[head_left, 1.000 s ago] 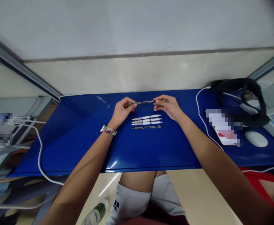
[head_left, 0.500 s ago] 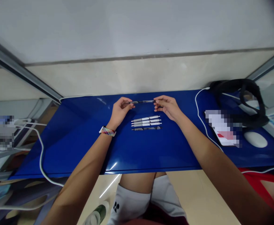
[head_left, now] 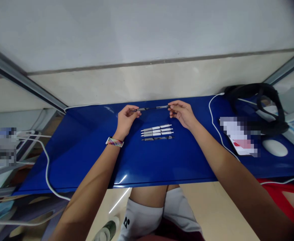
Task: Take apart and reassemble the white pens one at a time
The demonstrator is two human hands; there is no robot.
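Both hands hold a dark pen level above the far part of the blue table (head_left: 91, 147). My left hand (head_left: 127, 118) pinches the pen's front part (head_left: 142, 109) between thumb and fingers. At the other end, my right hand (head_left: 182, 113) grips the pen's rear barrel (head_left: 162, 107). A thin dark stretch, apparently the refill, shows between the two parts. Nearer to me lie several pens side by side, tips pointing left: white pens (head_left: 159, 130) with grey grips, and below them one dark pen (head_left: 158, 138).
To the right stand a phone (head_left: 237, 142), a white mouse (head_left: 275, 148) and a black headset with a strap (head_left: 262, 107). White cables (head_left: 213, 120) run over the table's right side and past its left edge. A bottle (head_left: 108, 231) is below the front edge.
My hands have moved slightly apart, the left one leftward and the right one rightward. The held pen spans longer, with a thin dark stretch now showing mid-length. The lying pens have not moved.
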